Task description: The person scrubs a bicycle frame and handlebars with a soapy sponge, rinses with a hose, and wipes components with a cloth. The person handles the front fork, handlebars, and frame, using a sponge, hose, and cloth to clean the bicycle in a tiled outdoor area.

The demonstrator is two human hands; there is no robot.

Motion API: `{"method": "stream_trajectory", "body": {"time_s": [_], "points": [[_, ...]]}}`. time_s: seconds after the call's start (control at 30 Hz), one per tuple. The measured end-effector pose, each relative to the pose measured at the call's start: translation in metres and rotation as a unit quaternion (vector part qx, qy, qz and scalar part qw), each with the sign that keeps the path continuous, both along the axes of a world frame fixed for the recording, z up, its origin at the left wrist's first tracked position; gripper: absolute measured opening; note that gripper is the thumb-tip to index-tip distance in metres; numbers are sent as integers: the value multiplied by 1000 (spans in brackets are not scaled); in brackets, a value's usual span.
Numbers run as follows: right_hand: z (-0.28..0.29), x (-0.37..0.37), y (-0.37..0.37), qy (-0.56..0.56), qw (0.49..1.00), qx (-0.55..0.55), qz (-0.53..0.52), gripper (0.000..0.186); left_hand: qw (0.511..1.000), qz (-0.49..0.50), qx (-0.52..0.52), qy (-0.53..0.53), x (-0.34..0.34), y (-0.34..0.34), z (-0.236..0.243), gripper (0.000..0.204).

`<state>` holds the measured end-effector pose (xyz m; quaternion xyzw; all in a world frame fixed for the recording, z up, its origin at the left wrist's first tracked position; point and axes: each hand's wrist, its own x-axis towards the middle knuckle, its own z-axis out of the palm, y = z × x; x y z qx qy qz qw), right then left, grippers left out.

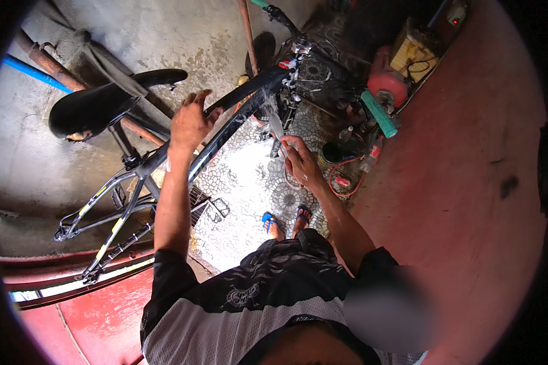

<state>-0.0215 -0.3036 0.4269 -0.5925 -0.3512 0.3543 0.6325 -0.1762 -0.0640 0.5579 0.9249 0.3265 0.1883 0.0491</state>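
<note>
A black bicycle frame (243, 115) with yellow and white marks on its rear stays hangs diagonally at the left, without wheels. My left hand (190, 125) lies over its top tube, fingers apart; whether it presses on the tube is hard to tell. In front of the down tube, my right hand (301, 161) is closed on what looks like the end of a thin hose (290, 177). A whitish streak, like a water spray (274, 118), runs from its fingertips to the down tube. The black saddle (91, 112) sits at the far left, above the rear stays.
Beside the wall, a red tank (386, 79) stands with a yellowish box behind it. A green grip (379, 114), bottles and an orange cord (341, 193) lie right of the frame. A pipe (61, 70) leans at the left. Patterned tiles (237, 182) reflect bright light.
</note>
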Motion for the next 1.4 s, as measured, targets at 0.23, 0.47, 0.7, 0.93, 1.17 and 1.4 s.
{"method": "stream_trajectory", "body": {"time_s": [0.23, 0.47, 0.7, 0.93, 1.17, 1.4], "points": [[19, -55, 30, -126, 986, 14, 107, 24, 964, 53, -60, 253, -15, 26, -21, 72], [45, -72, 59, -154, 987, 23, 28, 25, 979, 68, -20, 193, 12, 37, -58, 67], [78, -87, 52, -143, 949, 52, 276, 25, 984, 92, 34, 148, 11, 37, -73, 30], [79, -68, 67, -179, 945, 47, 271, 26, 980, 117, 52, 153, 15, 40, -78, 25], [70, -54, 77, -184, 948, 31, 257, 25, 972, 132, -29, 191, 19, 41, -60, 46], [114, -68, 80, -279, 880, 50, 382, 24, 941, 14, 291, 173, 9, 48, -96, 33]]}}
